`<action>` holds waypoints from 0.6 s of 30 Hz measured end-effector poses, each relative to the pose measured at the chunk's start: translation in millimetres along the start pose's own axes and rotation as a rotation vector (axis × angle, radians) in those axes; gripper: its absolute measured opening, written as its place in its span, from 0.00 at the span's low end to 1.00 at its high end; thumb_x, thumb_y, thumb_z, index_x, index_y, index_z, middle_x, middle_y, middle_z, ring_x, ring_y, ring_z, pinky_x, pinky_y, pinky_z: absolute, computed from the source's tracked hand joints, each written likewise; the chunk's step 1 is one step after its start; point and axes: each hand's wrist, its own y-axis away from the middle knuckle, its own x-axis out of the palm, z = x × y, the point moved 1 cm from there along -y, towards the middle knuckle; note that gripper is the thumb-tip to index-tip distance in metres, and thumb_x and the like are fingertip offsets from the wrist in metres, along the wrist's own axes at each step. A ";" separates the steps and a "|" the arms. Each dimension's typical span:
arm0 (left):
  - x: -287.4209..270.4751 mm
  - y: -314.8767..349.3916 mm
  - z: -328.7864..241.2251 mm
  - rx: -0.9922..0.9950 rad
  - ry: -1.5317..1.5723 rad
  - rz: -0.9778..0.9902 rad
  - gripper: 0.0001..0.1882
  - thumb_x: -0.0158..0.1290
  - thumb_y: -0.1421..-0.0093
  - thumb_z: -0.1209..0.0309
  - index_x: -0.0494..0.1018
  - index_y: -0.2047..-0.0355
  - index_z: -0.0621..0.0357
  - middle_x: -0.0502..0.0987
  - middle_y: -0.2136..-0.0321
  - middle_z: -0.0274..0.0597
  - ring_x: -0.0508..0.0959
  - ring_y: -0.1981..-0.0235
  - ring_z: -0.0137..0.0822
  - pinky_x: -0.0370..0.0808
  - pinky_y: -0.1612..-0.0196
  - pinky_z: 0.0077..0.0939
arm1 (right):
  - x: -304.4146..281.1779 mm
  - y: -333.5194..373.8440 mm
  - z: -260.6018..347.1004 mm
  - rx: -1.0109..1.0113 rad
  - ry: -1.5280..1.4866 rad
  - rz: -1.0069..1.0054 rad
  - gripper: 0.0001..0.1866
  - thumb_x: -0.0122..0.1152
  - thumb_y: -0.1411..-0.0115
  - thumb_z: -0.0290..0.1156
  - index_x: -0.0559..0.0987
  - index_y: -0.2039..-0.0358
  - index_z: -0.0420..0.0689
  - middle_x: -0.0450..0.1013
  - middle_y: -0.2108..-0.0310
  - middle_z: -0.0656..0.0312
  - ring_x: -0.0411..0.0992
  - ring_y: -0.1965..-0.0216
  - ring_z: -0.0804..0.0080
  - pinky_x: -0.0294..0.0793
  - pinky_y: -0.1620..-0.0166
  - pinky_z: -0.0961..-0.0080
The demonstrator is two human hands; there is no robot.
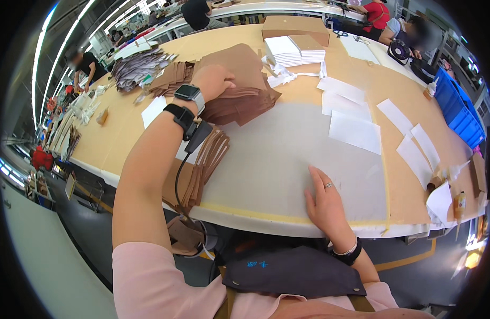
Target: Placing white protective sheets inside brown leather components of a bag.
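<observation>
My left hand (214, 80) reaches over a pile of brown cut material pieces (245, 103), its fingers closed at the edge of the upper brown piece (231, 56). On the grey mat (271, 159), close to the table's front edge, my right hand (328, 203) lies with its fingers stretched out and holds nothing. A second stack of brown pieces (205, 170) sits under my left forearm. White sheets (354, 130) lie along the mat's right side.
White stacked pieces (287, 51) and a cardboard box (295, 29) stand at the back. To the right are white strips (415, 157), a glue bottle (459, 204) and a blue crate (457, 106). Grey bundles (138, 66) lie far left. Other people work around neighbouring tables.
</observation>
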 end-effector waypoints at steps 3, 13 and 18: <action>-2.2 -3.8 -11.9 0.037 -0.147 0.106 0.14 0.56 0.38 0.64 0.81 0.54 0.52 0.82 0.67 0.52 0.80 0.62 0.56 0.77 0.57 0.47 | 0.0 0.9 -2.7 -0.030 0.036 -0.007 0.31 0.59 0.40 0.20 0.65 0.36 0.34 0.69 0.43 0.43 0.71 0.45 0.47 0.73 0.42 0.59; -9.7 -2.9 13.1 0.065 -0.122 0.046 0.10 0.57 0.41 0.67 0.83 0.62 0.55 0.83 0.72 0.49 0.82 0.68 0.51 0.78 0.61 0.44 | 2.7 -2.8 -2.9 -0.061 0.016 -0.020 0.31 0.61 0.41 0.20 0.66 0.36 0.34 0.70 0.44 0.44 0.71 0.45 0.48 0.72 0.42 0.59; -19.4 -8.5 12.8 -0.134 0.075 0.017 0.10 0.66 0.46 0.60 0.85 0.73 0.53 0.83 0.74 0.45 0.82 0.69 0.48 0.77 0.62 0.40 | 1.5 -3.1 -4.5 -0.074 0.025 -0.015 0.31 0.61 0.42 0.20 0.67 0.37 0.34 0.70 0.45 0.45 0.71 0.45 0.48 0.72 0.42 0.59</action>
